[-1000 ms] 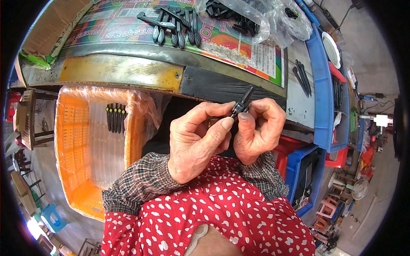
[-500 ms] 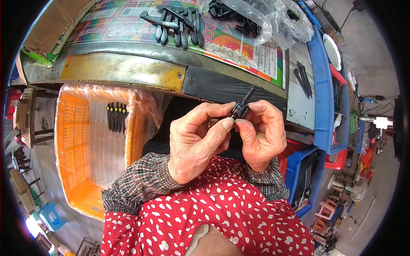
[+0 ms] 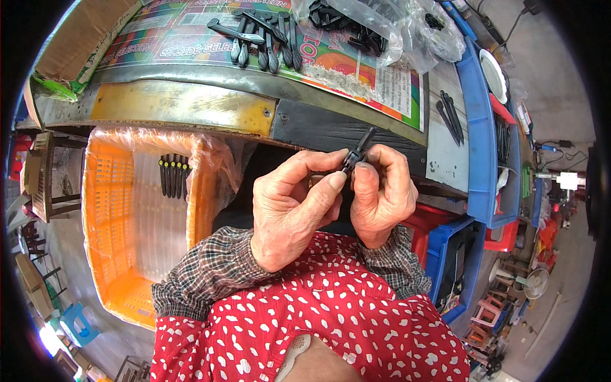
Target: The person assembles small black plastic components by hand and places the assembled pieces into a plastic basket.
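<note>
Just in front of the bench edge, both hands come together over a small black part (image 3: pixel 361 141) with a thin rod sticking up from it. My left hand (image 3: pixel 283 207) pinches its lower body between thumb and forefinger. From the other side, my right hand (image 3: pixel 382 197) closes on it with thumb and bent fingers. Fingertips cover much of the part, so its exact kind cannot be made out. Beyond the hands, several black handle-like pieces (image 3: pixel 264 54) with ribbed ends lie on the printed cardboard (image 3: pixel 172 48).
An orange lined crate (image 3: pixel 105 223) stands at left, holding a row of black pieces with yellow dots (image 3: pixel 173 175). Clear plastic bags (image 3: pixel 414 38) with black parts lie at the back. Thin black pieces (image 3: pixel 450 118) rest near a blue tray (image 3: pixel 482 159) at right.
My right hand has shifted slightly left, and its thumb has moved up along the black part. The part has moved a little left; my left hand has barely moved.
</note>
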### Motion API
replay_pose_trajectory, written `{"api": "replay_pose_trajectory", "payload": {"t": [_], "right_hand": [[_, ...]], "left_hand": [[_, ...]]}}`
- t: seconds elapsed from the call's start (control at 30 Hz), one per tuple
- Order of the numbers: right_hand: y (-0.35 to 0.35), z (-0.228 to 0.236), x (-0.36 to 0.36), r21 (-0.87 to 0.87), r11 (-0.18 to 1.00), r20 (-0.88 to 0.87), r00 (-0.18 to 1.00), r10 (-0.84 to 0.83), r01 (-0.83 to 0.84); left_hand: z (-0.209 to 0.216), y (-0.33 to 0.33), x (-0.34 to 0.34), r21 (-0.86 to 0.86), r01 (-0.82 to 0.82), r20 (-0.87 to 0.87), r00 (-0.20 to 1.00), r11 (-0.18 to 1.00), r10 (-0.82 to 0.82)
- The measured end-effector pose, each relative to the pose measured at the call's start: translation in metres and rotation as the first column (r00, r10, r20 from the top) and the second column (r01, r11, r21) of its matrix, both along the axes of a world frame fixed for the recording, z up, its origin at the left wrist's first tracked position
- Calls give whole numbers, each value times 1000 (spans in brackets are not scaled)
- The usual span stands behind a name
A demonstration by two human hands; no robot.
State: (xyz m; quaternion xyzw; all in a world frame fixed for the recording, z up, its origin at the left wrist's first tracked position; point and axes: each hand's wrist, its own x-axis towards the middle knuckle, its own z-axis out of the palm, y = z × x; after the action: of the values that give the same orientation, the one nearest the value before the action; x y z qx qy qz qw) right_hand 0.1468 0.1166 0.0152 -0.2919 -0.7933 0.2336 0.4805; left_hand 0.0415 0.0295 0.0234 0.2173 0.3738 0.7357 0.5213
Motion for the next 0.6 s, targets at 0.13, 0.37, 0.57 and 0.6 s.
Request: {"api": "replay_pose_trajectory", "payload": {"t": [0.13, 0.37, 0.57, 0.6], "right_hand": [[6, 5, -3, 132, 991, 74, 997, -9, -1], [9, 10, -1, 77, 991, 69, 992, 102, -108], [6, 15, 2, -105, 987, 113, 985, 131, -120], [7, 16, 3, -105, 987, 114, 985, 130, -118]], "left_hand": [[-2, 1, -1, -6, 7, -4, 1000, 1000, -7], [0, 2, -2, -21, 0, 12, 1000, 1000, 0], [-2, 1, -2, -33, -11, -28, 1000, 999, 10], [-2, 2, -2, -23, -6, -26, 1000, 1000, 6]]}}
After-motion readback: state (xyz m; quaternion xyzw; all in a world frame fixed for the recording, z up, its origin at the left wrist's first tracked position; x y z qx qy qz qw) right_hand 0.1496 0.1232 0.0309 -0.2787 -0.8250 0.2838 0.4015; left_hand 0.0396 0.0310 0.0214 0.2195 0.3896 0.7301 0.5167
